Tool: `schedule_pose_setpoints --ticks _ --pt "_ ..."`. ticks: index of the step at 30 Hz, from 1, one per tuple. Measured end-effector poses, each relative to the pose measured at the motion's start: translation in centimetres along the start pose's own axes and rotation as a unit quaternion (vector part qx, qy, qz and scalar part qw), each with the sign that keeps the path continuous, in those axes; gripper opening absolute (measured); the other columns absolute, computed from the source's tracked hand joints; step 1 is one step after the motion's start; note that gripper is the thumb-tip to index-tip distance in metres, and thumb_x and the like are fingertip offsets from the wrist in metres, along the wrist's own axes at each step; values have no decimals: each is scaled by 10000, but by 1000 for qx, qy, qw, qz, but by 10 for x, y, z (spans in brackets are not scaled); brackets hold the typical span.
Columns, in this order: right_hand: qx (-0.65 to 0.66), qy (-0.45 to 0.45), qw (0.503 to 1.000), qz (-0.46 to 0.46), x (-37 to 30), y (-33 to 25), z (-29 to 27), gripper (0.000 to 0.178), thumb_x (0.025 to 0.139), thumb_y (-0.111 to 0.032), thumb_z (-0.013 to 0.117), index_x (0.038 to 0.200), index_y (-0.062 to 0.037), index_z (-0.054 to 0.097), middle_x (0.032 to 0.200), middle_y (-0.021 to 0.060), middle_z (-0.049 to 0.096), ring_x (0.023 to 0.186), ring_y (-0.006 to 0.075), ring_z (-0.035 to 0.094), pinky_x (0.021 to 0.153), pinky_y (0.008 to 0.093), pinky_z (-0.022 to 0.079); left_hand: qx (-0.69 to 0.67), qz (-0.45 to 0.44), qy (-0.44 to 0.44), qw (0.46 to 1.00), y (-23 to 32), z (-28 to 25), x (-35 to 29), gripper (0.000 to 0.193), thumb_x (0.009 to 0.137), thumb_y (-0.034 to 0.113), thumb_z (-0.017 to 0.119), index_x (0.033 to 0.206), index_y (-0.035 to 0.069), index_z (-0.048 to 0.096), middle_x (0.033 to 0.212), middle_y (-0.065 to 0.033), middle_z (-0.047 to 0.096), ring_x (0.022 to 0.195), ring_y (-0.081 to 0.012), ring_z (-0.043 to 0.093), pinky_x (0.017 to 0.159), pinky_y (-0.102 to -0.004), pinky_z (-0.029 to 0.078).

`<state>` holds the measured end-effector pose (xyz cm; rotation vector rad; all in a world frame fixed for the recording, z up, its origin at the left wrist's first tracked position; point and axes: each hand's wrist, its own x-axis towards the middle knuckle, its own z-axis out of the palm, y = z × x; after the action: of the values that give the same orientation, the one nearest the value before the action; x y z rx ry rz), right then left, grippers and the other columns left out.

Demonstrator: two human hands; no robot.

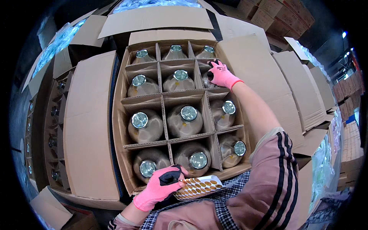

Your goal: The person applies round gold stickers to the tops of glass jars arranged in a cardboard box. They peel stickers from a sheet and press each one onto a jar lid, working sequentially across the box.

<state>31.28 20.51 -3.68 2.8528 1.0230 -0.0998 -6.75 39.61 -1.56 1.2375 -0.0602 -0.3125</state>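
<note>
A sheet of oval gold-brown stickers (pixel 199 187) is pinched in my left hand (pixel 159 188), which wears a pink glove with black fingertips. It is held over the near edge of an open cardboard box (pixel 119 126). Round glass bottles with silvery rims, such as this clear bottle (pixel 184 119), stand in the box's compartments, split by cardboard dividers (pixel 165 115). Some carry a small gold spot on the side. My right hand (pixel 221 74), gloved alike, reaches into a right-hand compartment, with fingers bent around the top of a glass bottle (pixel 207 81). The hand hides most of that bottle.
Raised box flaps (pixel 92 126) stand at left, with another partitioned box (pixel 55 153) of bottles beyond. A wide flap (pixel 260 73) spreads at right. Boxes with bluish plastic wrap (pixel 153 4) lie at the back. Stacked brown cartons (pixel 276 17) stand far right.
</note>
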Motion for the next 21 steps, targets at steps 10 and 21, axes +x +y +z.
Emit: schedule_pose_setpoints --ticks 10,21 --pt "107 95 979 148 -7 11 15 631 645 -342 710 1184 -98 491 1277 167 392 1201 360 345 1001 467 293 -16 123 243 962 34 1 -58 285 665 26 605 942 -22 556 925 -161 590 868 -283 582 854 -445 435" --pt "326 284 897 87 -17 -15 -21 597 716 -430 658 1118 -12 513 1125 198 508 1073 323 474 913 382 378 138 -144 497 845 -19 -120 -332 373 623 72 672 941 -29 505 830 -124 573 823 -265 572 754 -320 467"
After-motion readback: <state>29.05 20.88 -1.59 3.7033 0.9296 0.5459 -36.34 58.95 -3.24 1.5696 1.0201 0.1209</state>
